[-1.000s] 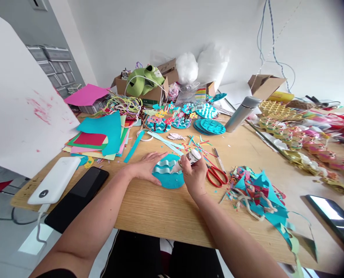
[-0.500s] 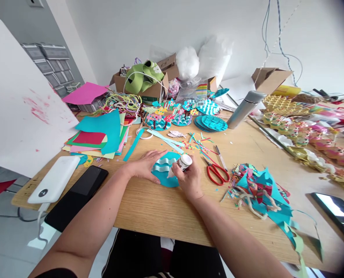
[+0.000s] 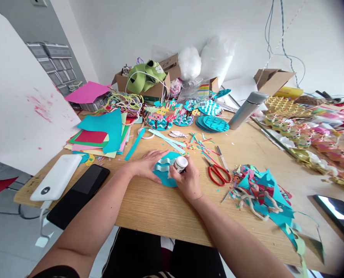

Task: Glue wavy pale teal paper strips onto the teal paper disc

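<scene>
A round blue paper disc (image 3: 167, 183) lies on the table with wavy light-blue paper strips (image 3: 162, 168) standing across its upper part. My left hand (image 3: 146, 165) rests at the disc's left edge, thumb and fingers spread apart. My right hand (image 3: 190, 179) is wrapped round a small white glue bottle (image 3: 181, 163), tipped with its nozzle down over the lower part of the disc. The nozzle tip is partly hidden by my fingers. Red-handled scissors (image 3: 218, 174) and a craft knife (image 3: 222, 157) lie to the right of that hand.
Paper scraps (image 3: 264, 193) are heaped at the right. Stacked coloured sheets (image 3: 99, 135), a power bank (image 3: 57, 177) and a black phone (image 3: 79, 195) lie left. Behind are loose strips (image 3: 167, 141), finished fish pieces (image 3: 160, 122), blue discs (image 3: 212, 123) and a steel flask (image 3: 247, 110).
My right hand has tilted the glue bottle more upright and shifted it slightly left over the disc. My left hand keeps its place on the disc's edge. The view has shifted slightly.
</scene>
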Tool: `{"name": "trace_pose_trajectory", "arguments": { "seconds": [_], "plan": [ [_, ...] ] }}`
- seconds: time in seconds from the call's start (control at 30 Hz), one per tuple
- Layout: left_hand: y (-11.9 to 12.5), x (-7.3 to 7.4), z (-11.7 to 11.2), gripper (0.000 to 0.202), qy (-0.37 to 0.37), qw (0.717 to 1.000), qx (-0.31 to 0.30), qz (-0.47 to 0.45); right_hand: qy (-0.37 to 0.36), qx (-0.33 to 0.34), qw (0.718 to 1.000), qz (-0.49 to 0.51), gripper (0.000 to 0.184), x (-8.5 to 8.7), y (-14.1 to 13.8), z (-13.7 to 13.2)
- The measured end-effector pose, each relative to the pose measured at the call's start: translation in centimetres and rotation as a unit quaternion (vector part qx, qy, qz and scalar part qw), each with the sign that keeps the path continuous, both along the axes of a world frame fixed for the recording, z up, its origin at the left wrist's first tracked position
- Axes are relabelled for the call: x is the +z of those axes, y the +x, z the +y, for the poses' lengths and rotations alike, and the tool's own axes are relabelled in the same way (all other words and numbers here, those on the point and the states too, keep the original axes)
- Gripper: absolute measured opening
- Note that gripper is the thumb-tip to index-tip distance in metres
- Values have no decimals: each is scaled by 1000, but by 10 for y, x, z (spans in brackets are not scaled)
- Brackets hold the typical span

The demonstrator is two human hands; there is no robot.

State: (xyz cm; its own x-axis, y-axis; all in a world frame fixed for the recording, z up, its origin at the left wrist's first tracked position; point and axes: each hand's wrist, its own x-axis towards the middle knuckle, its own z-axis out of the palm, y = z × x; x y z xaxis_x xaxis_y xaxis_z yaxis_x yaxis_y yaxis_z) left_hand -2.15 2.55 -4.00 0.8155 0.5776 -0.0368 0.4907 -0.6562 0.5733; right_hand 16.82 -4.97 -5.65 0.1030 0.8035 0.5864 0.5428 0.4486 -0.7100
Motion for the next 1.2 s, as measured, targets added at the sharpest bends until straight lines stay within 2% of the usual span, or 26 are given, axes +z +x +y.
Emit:
{"name": "trace_pose_trajectory", "arguments": {
  "seconds": [0.33, 1.0, 1.2],
  "plan": [
    [1, 4, -2, 116, -13, 1000, 11, 10, 10, -8, 1000, -26, 27, 0, -2, 1],
    [0, -1, 0, 114, 6, 1000, 1, -2, 36, -6, 999, -39, 26, 5, -2, 2],
    [0, -1, 0, 115, 5, 1000, 1, -1, 18, -10, 999, -28, 27, 4, -3, 1]
  ]
}}
